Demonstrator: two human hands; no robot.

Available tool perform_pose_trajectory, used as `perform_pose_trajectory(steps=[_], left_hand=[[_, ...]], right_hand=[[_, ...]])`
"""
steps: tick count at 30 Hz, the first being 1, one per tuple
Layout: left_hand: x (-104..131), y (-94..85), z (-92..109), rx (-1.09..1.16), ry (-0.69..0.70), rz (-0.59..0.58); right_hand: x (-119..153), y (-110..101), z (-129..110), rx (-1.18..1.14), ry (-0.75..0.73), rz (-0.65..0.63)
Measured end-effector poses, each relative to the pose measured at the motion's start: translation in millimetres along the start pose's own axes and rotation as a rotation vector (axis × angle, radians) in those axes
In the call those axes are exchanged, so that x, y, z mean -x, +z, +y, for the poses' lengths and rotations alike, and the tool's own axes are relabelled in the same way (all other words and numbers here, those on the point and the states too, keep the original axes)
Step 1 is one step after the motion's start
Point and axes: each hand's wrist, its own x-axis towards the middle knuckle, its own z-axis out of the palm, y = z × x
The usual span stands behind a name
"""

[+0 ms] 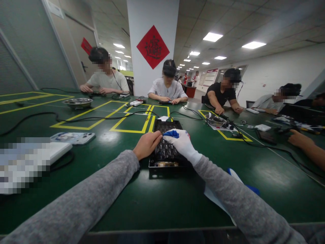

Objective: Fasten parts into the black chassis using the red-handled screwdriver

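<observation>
A black rectangular open case (169, 150) lies lengthwise on the green table in front of me. Its dark inside holds rows of shiny black shapes, and a tan strip like a circuit board (167, 164) shows at the near end. My bare left hand (148, 144) is closed at the case's left edge, thumb and fingers together. Over the middle of the case is my right hand (179, 141), in a white glove with blue fingertips. Its fingers are pinched together, close to my left fingertips. Whatever lies between the fingers of either hand is hidden.
A phone (73, 138) and a white box (56, 152) lie left. A blue-and-white glove (242, 183) is partly under my right forearm. Metal bowls (77, 102) (215, 119), black cables (114, 117) and yellow tape mark the table. Several people sit opposite; another person's hand (301, 140) points in from the right.
</observation>
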Motion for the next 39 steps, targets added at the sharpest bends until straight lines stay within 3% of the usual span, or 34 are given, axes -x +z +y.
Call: perform_pose_trajectory(steps=[4,12,16,19,21,23,31,39], left_hand=[[-0.7,-1.0,0.6,-0.023,0.024,-0.008],[-0.5,-4.2,2.4,-0.069,0.040,-0.040],[0.5,-3.3,3.1,-0.081,-0.091,0.045],[1.4,3.7,-4.6,-0.068,-0.321,0.140],[1.7,10.5,-13.2,-0.033,-0.398,0.103],[1.2,17.1,-21.7,0.039,-0.430,0.042],[-2.2,24.0,-32.2,0.207,-0.403,-0.004],[-1.4,21.9,-30.4,0.229,-0.394,0.009]], right_hand=[[0.2,-1.4,-1.7,0.053,-0.041,-0.022],[1.4,-2.3,0.6,0.462,-0.168,-0.080],[1.2,-3.6,2.2,0.608,-0.112,-0.091],[3.4,-4.2,-7.0,0.570,-0.016,-0.293],[7.0,-3.5,-16.2,0.497,0.006,-0.512],[11.6,-2.1,-24.5,0.459,0.012,-0.619],[21.2,2.4,-31.8,0.434,0.175,-0.615],[16.4,-2.4,-36.1,0.500,-0.111,-0.781]])
